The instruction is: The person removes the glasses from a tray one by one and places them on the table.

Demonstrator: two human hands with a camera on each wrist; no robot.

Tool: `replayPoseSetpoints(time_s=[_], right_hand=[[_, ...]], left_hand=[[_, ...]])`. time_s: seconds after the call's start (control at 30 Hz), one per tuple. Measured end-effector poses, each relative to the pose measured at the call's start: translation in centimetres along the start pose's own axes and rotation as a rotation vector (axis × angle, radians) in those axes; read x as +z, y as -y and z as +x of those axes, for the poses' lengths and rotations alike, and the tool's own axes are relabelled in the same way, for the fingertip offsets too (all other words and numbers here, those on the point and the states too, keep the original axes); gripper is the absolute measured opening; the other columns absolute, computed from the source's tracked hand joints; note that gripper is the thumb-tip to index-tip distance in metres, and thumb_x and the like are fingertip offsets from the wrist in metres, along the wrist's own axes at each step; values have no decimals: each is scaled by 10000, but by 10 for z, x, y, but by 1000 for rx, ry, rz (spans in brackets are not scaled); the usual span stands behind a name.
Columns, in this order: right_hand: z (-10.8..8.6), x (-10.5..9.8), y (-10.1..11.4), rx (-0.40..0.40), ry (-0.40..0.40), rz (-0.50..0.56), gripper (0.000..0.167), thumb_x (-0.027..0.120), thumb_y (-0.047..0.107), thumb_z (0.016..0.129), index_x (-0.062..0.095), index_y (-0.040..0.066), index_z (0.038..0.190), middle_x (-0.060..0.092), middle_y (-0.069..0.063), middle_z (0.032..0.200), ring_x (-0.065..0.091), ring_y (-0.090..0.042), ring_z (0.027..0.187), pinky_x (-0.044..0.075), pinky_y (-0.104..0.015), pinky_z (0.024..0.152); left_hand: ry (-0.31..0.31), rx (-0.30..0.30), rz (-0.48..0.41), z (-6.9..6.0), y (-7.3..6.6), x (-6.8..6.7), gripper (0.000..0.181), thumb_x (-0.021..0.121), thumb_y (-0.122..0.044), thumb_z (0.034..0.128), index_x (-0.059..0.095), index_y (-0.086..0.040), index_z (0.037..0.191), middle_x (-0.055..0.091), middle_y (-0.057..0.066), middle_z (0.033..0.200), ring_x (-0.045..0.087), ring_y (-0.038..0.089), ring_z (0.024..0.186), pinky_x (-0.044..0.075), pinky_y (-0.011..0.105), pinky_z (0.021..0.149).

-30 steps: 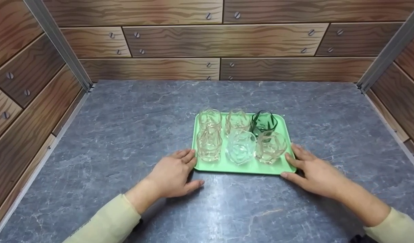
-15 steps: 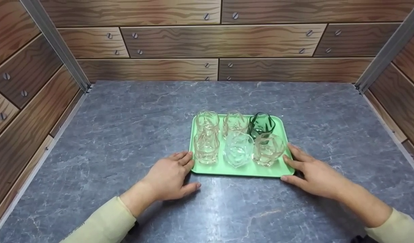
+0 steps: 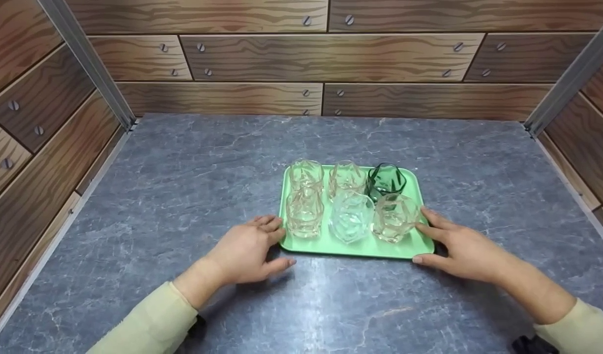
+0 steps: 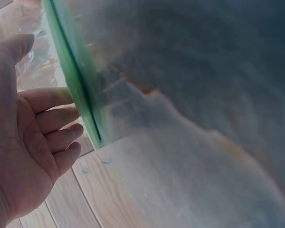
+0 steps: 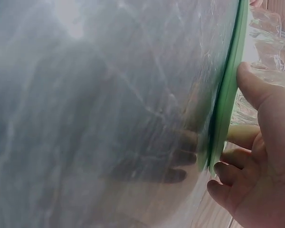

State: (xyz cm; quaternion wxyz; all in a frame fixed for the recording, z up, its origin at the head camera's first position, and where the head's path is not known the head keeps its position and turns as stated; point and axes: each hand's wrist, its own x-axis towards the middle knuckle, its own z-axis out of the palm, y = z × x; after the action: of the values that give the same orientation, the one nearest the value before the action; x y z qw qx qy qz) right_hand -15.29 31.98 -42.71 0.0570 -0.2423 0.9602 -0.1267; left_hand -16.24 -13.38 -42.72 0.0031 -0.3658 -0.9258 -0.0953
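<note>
The left hand (image 3: 247, 250) lies beside the near left corner of a green rectangular tray (image 3: 326, 246), its fingers loosely extended and touching the rim, its thumb out in front, apart from the tray. The right hand (image 3: 471, 253) mirrors it, relaxed fingers against the right rim and thumb at the near right corner. The wrist views are hazy, so how hard the fingers press is difficult to judge. Between the two sets of fingers, the tray rests on a grey marbled surface (image 3: 208, 172) and bears six faceted glass tumblers in two rows. Nearest the left fingers stands the front-left clear tumbler (image 3: 304, 219); nearest the right fingers, the front-right clear tumbler (image 3: 395, 221); between them, the front-middle clear tumbler (image 3: 351, 221). Farther from the fingers stand two clear tumblers on the left and centre, and a dark green tumbler (image 3: 386, 182) on the right
</note>
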Motion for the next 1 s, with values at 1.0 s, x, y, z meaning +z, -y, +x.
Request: replayPoseSetpoints(time_s=[1.0], right_hand=[[12,-6,-2,37,103,57,960,647,733,922,544,-23,1504,339,-311,1623,328,-596,1460,305,-790,1115]], left_hand=[[-391,-482,-681,57,-24,3,1066,985,-483,716,505,-57,1567,560,151,1536,528,303,1427,455,411,1175]])
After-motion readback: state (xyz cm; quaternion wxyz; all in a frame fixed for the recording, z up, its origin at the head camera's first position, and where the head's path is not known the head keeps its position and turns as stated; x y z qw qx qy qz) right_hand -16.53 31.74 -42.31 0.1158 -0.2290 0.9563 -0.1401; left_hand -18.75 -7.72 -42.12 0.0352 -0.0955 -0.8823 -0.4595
